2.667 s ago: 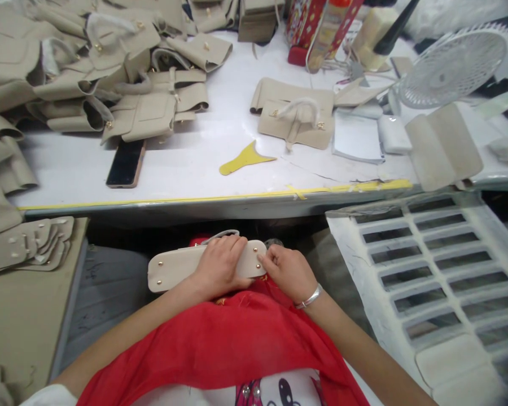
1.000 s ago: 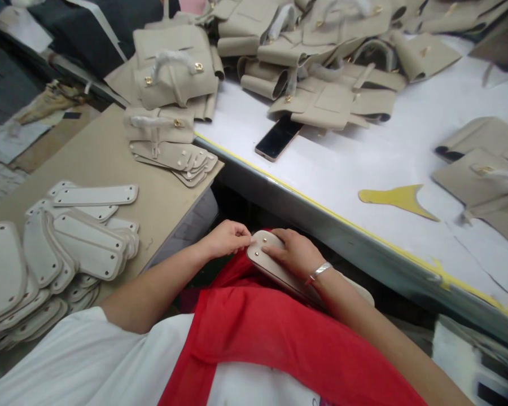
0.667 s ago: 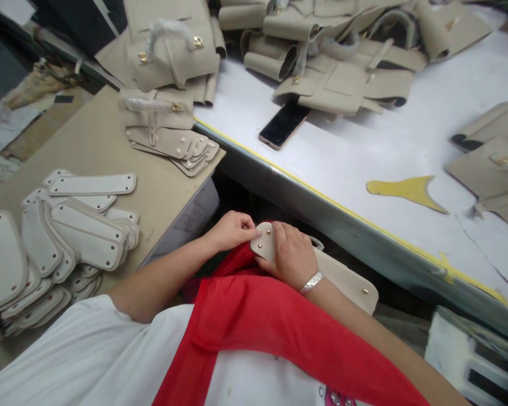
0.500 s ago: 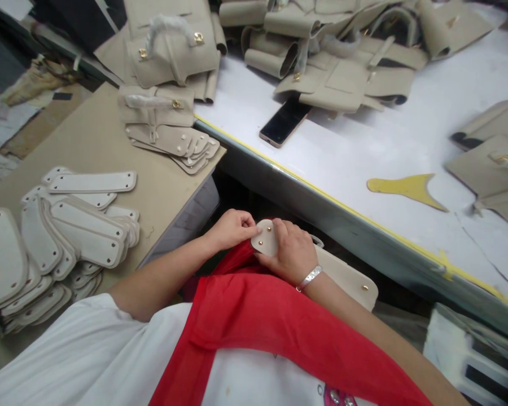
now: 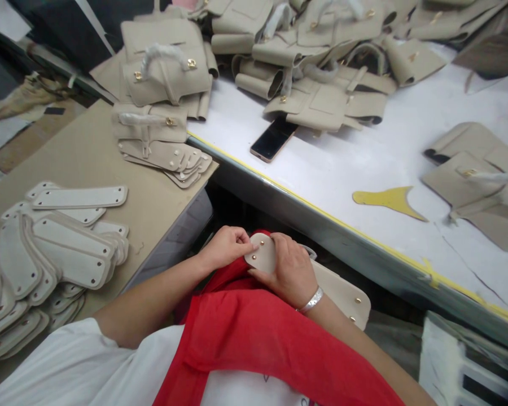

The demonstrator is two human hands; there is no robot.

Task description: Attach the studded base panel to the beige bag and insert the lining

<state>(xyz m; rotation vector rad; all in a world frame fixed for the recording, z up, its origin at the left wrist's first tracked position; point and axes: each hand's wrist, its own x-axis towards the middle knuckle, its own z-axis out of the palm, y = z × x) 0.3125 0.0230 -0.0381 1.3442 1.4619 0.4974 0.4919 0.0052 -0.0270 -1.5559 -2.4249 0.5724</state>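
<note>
Grasping the cream base panel [image 5: 341, 288] at lower centre is the right hand [image 5: 292, 265]; the left hand [image 5: 226, 246] touches its rounded end, pinch uncertain. Gold studs [image 5: 358, 301] are already set at both ends; dark-dotted panels [image 5: 74, 242] at left, showing none, appear unfinished.
</note>
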